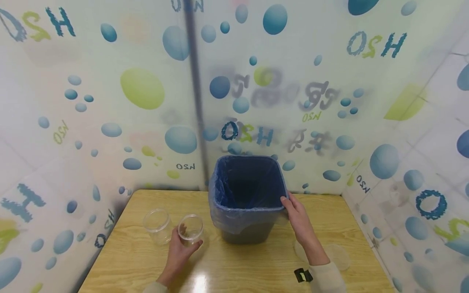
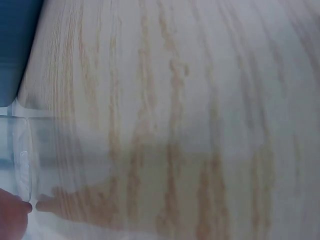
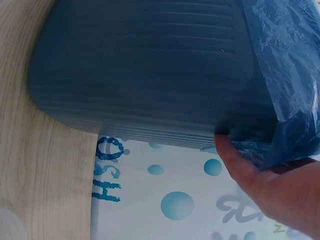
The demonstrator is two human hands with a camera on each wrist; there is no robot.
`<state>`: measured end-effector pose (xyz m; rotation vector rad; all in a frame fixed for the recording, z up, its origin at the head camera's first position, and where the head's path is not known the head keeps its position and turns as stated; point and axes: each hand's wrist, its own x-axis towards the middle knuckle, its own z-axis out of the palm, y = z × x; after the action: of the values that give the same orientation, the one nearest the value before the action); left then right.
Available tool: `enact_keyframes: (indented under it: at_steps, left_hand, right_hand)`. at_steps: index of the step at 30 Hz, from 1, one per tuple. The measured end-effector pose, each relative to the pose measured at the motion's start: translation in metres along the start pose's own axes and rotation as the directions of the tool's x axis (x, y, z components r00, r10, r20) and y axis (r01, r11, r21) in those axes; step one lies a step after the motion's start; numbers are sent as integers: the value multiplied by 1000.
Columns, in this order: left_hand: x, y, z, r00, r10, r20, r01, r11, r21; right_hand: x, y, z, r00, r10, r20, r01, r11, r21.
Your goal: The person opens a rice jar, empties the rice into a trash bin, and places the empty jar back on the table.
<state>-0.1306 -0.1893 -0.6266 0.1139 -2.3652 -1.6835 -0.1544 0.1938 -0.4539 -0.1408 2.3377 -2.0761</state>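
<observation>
One clear round plastic jar (image 1: 191, 230) left of the dark bin with the blue bag (image 1: 246, 195) was gripped by the left hand (image 1: 178, 254). The bin's rim was held by the right hand (image 1: 301, 219). Nothing could be seen thrown in yet; another clear jar (image 1: 157, 225) waited.

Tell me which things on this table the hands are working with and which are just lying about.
In hand:
- clear round plastic jar, held by the left hand
- dark blue square waste bin with a blue plastic liner, rim held by the right hand

Lying about:
- second clear round plastic jar, beside the first
- clear round lids, on the wooden table by the right wrist
</observation>
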Motion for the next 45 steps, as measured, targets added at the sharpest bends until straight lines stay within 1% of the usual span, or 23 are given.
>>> enact_keyframes:
  at_steps: [10, 14, 16, 21, 24, 26, 30, 32, 33, 35, 36, 37, 39, 40, 42, 43, 44, 45]
  left_hand:
    - [3, -8, 2, 999, -42, 8, 42, 999, 14]
    - [2, -7, 1, 999, -47, 10, 46, 999, 22]
    - [2, -5, 1, 999, -33, 5, 33, 999, 22]
    - [1, 7, -4, 1000, 3, -19, -3, 1000, 13]
    - [-2, 15, -8, 1000, 11, -22, -11, 1000, 7]
    - [-6, 21, -11, 999, 29, -20, -29, 999, 16]
    - [-13, 36, -18, 992, 118, -34, -116, 992, 56]
    - [-15, 45, -22, 986, 164, -42, -161, 985, 66]
    - [-16, 49, -24, 979, 195, -52, -191, 978, 79]
    - [-17, 56, -26, 959, 275, -63, -268, 959, 90]
    - [-16, 60, -27, 947, 315, -66, -308, 946, 101]
    - [-15, 64, -28, 931, 359, -69, -350, 929, 118]
    - [-11, 71, -29, 891, 449, -59, -435, 885, 163]
    - [-9, 75, -30, 876, 479, -48, -464, 866, 185]
    - [-4, 82, -31, 859, 510, -29, -490, 838, 240]
    - [-2, 84, -31, 855, 519, -21, -495, 827, 268]
    - [0, 87, -31, 853, 522, -18, -495, 819, 289]
    - [2, 90, -31, 855, 518, -17, -488, 816, 309]
  right_hand:
    - [1, 1, 0, 1000, 13, 0, -13, 1000, 5]
    - [0, 0, 0, 1000, 25, -3, -25, 1000, 4]
    - [0, 0, 0, 1000, 30, -4, -30, 1000, 6]
    - [0, -1, 1, 1000, 30, -7, -30, 999, 19]
    - [0, -1, 1, 999, 31, -9, -30, 999, 19]
    - [0, -1, 2, 1000, 30, -9, -30, 999, 20]
    - [0, -1, 3, 1000, 29, -10, -29, 999, 24]
    - [0, -1, 3, 999, 30, -11, -30, 999, 24]
    - [0, -1, 4, 999, 31, -12, -31, 999, 24]
    - [0, -1, 4, 999, 34, -14, -33, 999, 19]
    - [0, -1, 4, 999, 33, -16, -33, 999, 18]
    - [0, -1, 4, 999, 34, -18, -34, 999, 15]
    - [0, -1, 4, 999, 38, -22, -38, 999, 11]
    - [1, -1, 3, 999, 43, -24, -42, 999, 8]
    - [1, -1, 3, 998, 47, -32, -47, 999, -2]
    - [1, -2, 3, 998, 51, -37, -51, 999, -8]
    - [0, -2, 3, 998, 54, -44, -54, 998, -12]
    - [0, -1, 3, 997, 52, -52, -53, 998, -20]
